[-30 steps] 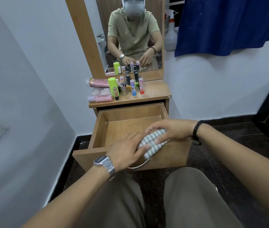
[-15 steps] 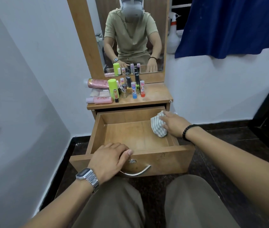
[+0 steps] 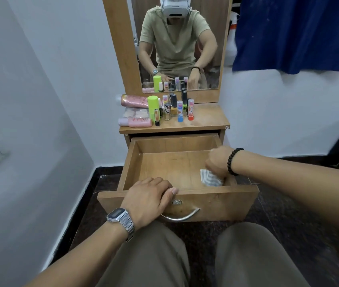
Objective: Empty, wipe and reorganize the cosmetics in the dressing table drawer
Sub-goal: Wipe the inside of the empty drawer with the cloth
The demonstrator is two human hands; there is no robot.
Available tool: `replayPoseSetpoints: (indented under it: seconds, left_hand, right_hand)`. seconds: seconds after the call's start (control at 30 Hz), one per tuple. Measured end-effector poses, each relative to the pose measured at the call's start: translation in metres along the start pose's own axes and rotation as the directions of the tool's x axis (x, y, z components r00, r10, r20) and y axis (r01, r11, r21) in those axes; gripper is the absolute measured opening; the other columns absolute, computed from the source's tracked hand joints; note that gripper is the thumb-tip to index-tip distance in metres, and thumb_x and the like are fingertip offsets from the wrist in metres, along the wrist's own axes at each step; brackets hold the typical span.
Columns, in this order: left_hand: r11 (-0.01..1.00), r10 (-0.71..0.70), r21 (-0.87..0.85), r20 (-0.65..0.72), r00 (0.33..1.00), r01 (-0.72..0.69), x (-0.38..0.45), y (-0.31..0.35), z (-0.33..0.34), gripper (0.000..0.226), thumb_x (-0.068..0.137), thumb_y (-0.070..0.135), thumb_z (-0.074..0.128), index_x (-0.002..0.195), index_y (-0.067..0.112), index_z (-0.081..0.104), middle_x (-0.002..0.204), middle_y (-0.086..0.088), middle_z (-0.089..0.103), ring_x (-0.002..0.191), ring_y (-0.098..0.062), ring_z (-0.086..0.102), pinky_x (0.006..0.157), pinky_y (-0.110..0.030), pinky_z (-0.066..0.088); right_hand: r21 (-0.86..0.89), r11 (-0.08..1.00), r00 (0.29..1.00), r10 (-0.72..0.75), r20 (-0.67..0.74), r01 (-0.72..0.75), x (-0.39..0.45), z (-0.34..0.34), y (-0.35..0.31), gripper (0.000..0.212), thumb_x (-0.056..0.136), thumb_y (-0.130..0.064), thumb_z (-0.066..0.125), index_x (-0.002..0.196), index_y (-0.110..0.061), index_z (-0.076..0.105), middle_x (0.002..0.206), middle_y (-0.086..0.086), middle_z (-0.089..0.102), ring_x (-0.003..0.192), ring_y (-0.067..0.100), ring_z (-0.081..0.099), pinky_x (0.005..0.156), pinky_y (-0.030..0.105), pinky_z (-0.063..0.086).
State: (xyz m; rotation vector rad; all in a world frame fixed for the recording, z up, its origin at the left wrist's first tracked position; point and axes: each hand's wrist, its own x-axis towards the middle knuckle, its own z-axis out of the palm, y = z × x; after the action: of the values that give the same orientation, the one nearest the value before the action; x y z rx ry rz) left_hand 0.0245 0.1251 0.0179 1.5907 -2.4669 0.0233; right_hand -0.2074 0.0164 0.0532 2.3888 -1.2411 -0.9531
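The wooden drawer is pulled out, and apart from the cloth nothing lies in it. My left hand rests over its front edge, fingers curled on the rim, above the metal handle. My right hand is down in the drawer's right front corner, shut on a grey striped cloth pressed against the floor. On the tabletop stand the cosmetics: a green tube, pink bottles, nail polish bottles and blue and red capped sticks.
A mirror rises behind the tabletop. White walls close in on the left and right, and a blue curtain hangs at upper right. My knees sit just under the drawer front. The floor is dark.
My right hand has drawn the cloth from the drawer's right back corner to the right front corner. The left hand stays on the drawer front.
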Motion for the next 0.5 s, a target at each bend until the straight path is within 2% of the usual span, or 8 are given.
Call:
replayPoseSetpoints:
  seconds: [0.03, 0.1, 0.17, 0.2, 0.27, 0.33, 0.4, 0.5]
  left_hand:
    - [1.000, 0.000, 0.000, -0.003, 1.000, 0.000, 0.000, -0.001, 0.001, 0.070, 0.089, 0.065, -0.002, 0.104, 0.033, 0.058, 0.101, 0.014, 0.061, 0.094, -0.011, 0.055, 0.083, -0.029, 0.044]
    - [1.000, 0.001, 0.012, -0.001, 1.000, -0.001, 0.000, -0.002, 0.001, 0.068, 0.089, 0.064, -0.001, 0.104, 0.033, 0.058, 0.100, 0.014, 0.061, 0.094, -0.010, 0.055, 0.084, -0.028, 0.043]
    - [1.000, 0.000, 0.013, -0.009, 1.000, 0.000, 0.000, -0.001, 0.001, 0.066, 0.090, 0.063, 0.001, 0.104, 0.034, 0.058, 0.100, 0.014, 0.061, 0.094, -0.010, 0.055, 0.083, -0.027, 0.042]
    - [1.000, 0.002, 0.012, -0.015, 1.000, -0.002, 0.000, -0.001, 0.001, 0.065, 0.091, 0.063, 0.002, 0.105, 0.033, 0.059, 0.101, 0.013, 0.062, 0.094, -0.010, 0.055, 0.083, -0.026, 0.042]
    - [1.000, 0.004, 0.015, -0.014, 1.000, -0.003, 0.000, 0.000, -0.001, 0.066, 0.091, 0.062, 0.002, 0.105, 0.033, 0.059, 0.102, 0.012, 0.062, 0.095, -0.011, 0.055, 0.081, -0.025, 0.040]
    - [1.000, 0.004, 0.019, -0.011, 1.000, -0.004, 0.000, 0.000, -0.001, 0.066, 0.091, 0.061, 0.002, 0.105, 0.032, 0.059, 0.102, 0.012, 0.062, 0.095, -0.011, 0.054, 0.081, -0.025, 0.039]
    - [1.000, 0.009, 0.017, -0.015, 1.000, -0.009, 0.000, 0.001, -0.002, 0.064, 0.091, 0.061, 0.004, 0.103, 0.031, 0.060, 0.100, 0.011, 0.062, 0.094, -0.012, 0.055, 0.080, -0.026, 0.039]
    - [1.000, 0.011, 0.003, -0.047, 0.999, -0.011, 0.001, 0.000, 0.000, 0.057, 0.094, 0.058, 0.014, 0.092, 0.027, 0.061, 0.092, 0.008, 0.063, 0.087, -0.016, 0.056, 0.076, -0.030, 0.041]
  right_hand:
    - [0.163, 0.986, 0.999, 0.035, -0.037, -0.028, 0.000, -0.007, 0.000, 0.021, 0.094, -0.021, 0.048, 0.100, -0.011, 0.065, 0.102, 0.008, 0.067, 0.088, 0.027, 0.062, 0.069, 0.032, 0.047]
    - [0.458, 0.886, 0.968, 0.176, -0.178, -0.077, 0.004, -0.022, 0.003, 0.021, 0.096, -0.021, 0.043, 0.096, -0.010, 0.061, 0.094, 0.011, 0.065, 0.077, 0.028, 0.059, 0.065, 0.033, 0.048]
    - [0.626, 0.777, 0.898, 0.325, -0.298, -0.074, 0.019, -0.028, 0.007, 0.017, 0.099, -0.023, 0.040, 0.097, -0.014, 0.055, 0.090, 0.010, 0.062, 0.081, 0.031, 0.061, 0.067, 0.037, 0.049]
    - [0.665, 0.744, 0.896, 0.339, -0.288, -0.067, 0.025, -0.031, 0.004, 0.019, 0.100, -0.027, 0.040, 0.107, -0.017, 0.054, 0.096, 0.010, 0.062, 0.088, 0.032, 0.063, 0.070, 0.037, 0.049]
    - [0.671, 0.736, 0.961, 0.241, -0.137, -0.089, 0.041, -0.031, -0.010, 0.041, 0.100, -0.034, 0.043, 0.139, -0.021, 0.042, 0.124, 0.013, 0.059, 0.108, 0.031, 0.060, 0.080, 0.034, 0.047]
    - [0.617, 0.779, 0.992, 0.120, 0.025, -0.109, 0.062, -0.022, -0.032, 0.060, 0.098, -0.039, 0.046, 0.151, -0.019, 0.025, 0.146, 0.013, 0.043, 0.126, 0.031, 0.049, 0.096, 0.035, 0.043]
    - [0.542, 0.834, 0.994, 0.102, 0.033, -0.104, 0.082, -0.018, -0.049, 0.064, 0.096, -0.045, 0.046, 0.151, -0.021, 0.022, 0.155, 0.011, 0.028, 0.136, 0.035, 0.035, 0.107, 0.042, 0.036]
    - [0.532, 0.838, 0.989, 0.148, -0.014, -0.118, 0.114, -0.030, -0.067, 0.065, 0.095, -0.050, 0.043, 0.151, -0.028, 0.019, 0.158, 0.010, 0.016, 0.140, 0.039, 0.020, 0.110, 0.055, 0.029]
